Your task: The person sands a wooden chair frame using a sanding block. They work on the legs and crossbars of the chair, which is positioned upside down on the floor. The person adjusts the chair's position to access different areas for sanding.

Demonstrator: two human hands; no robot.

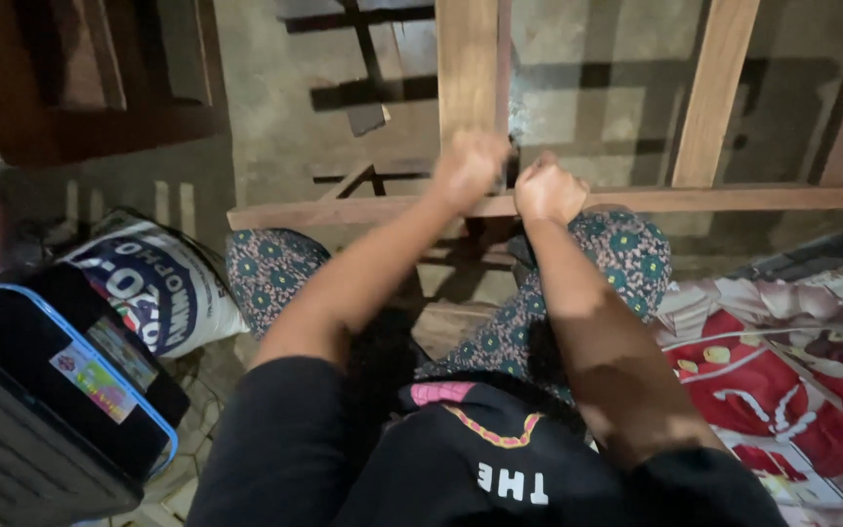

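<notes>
Black speaker point(46, 390) and printed sack point(163, 288) sit at your left. Your left hand point(467, 168) fists the upright wood plank point(467, 63) w/ right hand point(546, 190) fisted beside it, bracing it against the horizontal batten point(734, 198) over your knees.

1 head camera looks steeply down from close above the lap point(500, 332), facing the far wooden frame point(558, 200).

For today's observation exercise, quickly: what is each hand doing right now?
Left hand: closed in a fist on the upright wooden plank.
Right hand: closed in a fist at the horizontal wooden bar; contents cannot be told.
</notes>
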